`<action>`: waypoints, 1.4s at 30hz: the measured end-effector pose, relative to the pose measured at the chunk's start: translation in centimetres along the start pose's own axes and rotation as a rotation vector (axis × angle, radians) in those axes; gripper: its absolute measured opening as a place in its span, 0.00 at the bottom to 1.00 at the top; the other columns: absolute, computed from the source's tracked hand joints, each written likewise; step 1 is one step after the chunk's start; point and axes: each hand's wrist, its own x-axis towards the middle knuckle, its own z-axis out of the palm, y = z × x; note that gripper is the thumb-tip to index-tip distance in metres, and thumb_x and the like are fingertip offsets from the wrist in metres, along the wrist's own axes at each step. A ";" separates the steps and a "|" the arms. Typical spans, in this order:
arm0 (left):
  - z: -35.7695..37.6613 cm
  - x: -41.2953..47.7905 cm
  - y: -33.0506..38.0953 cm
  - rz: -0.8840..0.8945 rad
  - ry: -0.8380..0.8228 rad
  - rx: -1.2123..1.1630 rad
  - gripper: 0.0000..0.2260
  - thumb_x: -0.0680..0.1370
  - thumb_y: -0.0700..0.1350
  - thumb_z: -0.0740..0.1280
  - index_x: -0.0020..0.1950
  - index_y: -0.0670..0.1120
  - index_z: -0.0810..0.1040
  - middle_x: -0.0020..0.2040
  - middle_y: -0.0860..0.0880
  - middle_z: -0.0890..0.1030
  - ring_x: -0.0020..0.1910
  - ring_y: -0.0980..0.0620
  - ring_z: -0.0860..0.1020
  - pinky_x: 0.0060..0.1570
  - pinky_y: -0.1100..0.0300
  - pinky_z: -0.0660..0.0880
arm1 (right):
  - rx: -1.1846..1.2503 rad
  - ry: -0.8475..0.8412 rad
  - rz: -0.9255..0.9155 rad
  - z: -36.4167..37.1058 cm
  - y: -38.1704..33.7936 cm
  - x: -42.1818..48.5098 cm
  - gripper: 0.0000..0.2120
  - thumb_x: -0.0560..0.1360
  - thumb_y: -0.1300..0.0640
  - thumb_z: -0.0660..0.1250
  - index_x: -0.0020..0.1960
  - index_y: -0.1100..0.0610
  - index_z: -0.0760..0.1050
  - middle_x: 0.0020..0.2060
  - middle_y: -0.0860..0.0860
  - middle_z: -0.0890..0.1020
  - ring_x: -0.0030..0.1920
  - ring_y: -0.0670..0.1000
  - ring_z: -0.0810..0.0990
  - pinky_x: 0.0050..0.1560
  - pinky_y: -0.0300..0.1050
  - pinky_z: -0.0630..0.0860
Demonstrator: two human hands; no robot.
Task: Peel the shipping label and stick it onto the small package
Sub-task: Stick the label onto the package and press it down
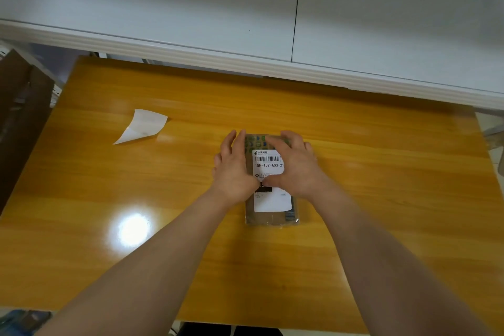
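Observation:
A small brown package [268, 218] in clear wrap lies flat on the wooden table [381, 185], its long side pointing away from me. A white shipping label [268, 162] with a barcode lies on its top face. My left hand [234, 169] rests palm down on the package's left edge, fingers spread and pointing away. My right hand [296, 165] lies flat over the right part of the label, its thumb pressing the label's middle. Both hands hide parts of the label and package.
A curled white backing sheet [141, 126] lies on the table to the far left. A dark brown cardboard box [19, 117] stands beyond the table's left edge. A white wall ledge [245, 60] runs along the far side.

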 end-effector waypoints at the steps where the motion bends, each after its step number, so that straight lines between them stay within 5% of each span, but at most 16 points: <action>1: 0.0 0.2 -0.1 -0.006 -0.019 -0.019 0.53 0.68 0.44 0.77 0.81 0.54 0.43 0.81 0.54 0.45 0.77 0.41 0.53 0.72 0.43 0.58 | 0.022 -0.025 -0.004 0.0 0.0 0.2 0.47 0.67 0.47 0.79 0.79 0.43 0.57 0.79 0.51 0.54 0.75 0.59 0.57 0.74 0.54 0.60; 5: -0.2 0.8 -0.3 -0.012 -0.085 -0.101 0.55 0.67 0.38 0.77 0.81 0.53 0.41 0.82 0.55 0.44 0.78 0.43 0.50 0.73 0.43 0.55 | 0.076 -0.074 -0.004 0.1 0.3 1.0 0.50 0.66 0.50 0.80 0.80 0.45 0.55 0.81 0.50 0.52 0.77 0.58 0.54 0.75 0.53 0.59; 11: -0.7 1.9 -0.7 -0.006 -0.138 -0.150 0.54 0.65 0.37 0.78 0.81 0.55 0.47 0.80 0.54 0.52 0.76 0.42 0.55 0.74 0.40 0.57 | 0.135 -0.036 0.005 0.1 0.7 1.8 0.52 0.64 0.50 0.82 0.80 0.49 0.57 0.76 0.51 0.61 0.73 0.57 0.63 0.71 0.52 0.67; 18: -0.5 3.5 -0.8 -0.057 -0.105 -0.307 0.49 0.60 0.36 0.79 0.76 0.55 0.60 0.72 0.51 0.60 0.71 0.41 0.63 0.66 0.39 0.70 | 0.305 0.060 0.068 1.1 0.7 2.4 0.45 0.63 0.56 0.82 0.76 0.49 0.66 0.70 0.52 0.65 0.70 0.56 0.67 0.69 0.54 0.71; 23: -0.1 4.0 -1.1 -0.092 -0.075 -0.563 0.39 0.64 0.28 0.74 0.70 0.52 0.66 0.69 0.47 0.64 0.67 0.43 0.69 0.61 0.43 0.77 | 0.372 0.103 0.102 1.6 0.6 2.6 0.41 0.63 0.58 0.82 0.73 0.49 0.69 0.69 0.52 0.67 0.69 0.55 0.67 0.68 0.52 0.71; 27: 0.5 4.4 -1.2 -0.124 -0.061 -0.673 0.34 0.68 0.27 0.70 0.65 0.54 0.66 0.69 0.44 0.67 0.64 0.40 0.73 0.55 0.45 0.80 | 0.408 0.185 0.139 2.1 0.4 2.8 0.30 0.70 0.59 0.77 0.70 0.48 0.73 0.68 0.51 0.69 0.68 0.54 0.70 0.65 0.45 0.72; 31: 1.0 4.7 -1.1 -0.124 -0.020 -0.673 0.29 0.71 0.29 0.69 0.64 0.53 0.66 0.67 0.43 0.70 0.62 0.41 0.75 0.49 0.52 0.79 | 0.417 0.254 0.200 2.8 -0.3 2.8 0.25 0.72 0.55 0.75 0.67 0.46 0.74 0.67 0.50 0.70 0.66 0.54 0.70 0.66 0.55 0.72; 36: 1.5 5.0 -1.0 -0.159 0.020 -0.693 0.25 0.73 0.31 0.68 0.63 0.53 0.66 0.62 0.43 0.76 0.53 0.44 0.79 0.49 0.48 0.79 | 0.365 0.345 0.252 3.3 -1.2 2.8 0.21 0.73 0.53 0.72 0.65 0.45 0.75 0.66 0.48 0.72 0.65 0.53 0.71 0.64 0.56 0.71; 42: 1.9 5.3 -0.8 -0.170 0.082 -0.668 0.22 0.74 0.31 0.66 0.60 0.52 0.67 0.59 0.45 0.76 0.57 0.41 0.79 0.56 0.41 0.78 | 0.359 0.425 0.267 3.8 -1.5 3.0 0.15 0.76 0.53 0.69 0.62 0.45 0.77 0.64 0.49 0.74 0.63 0.54 0.73 0.61 0.56 0.73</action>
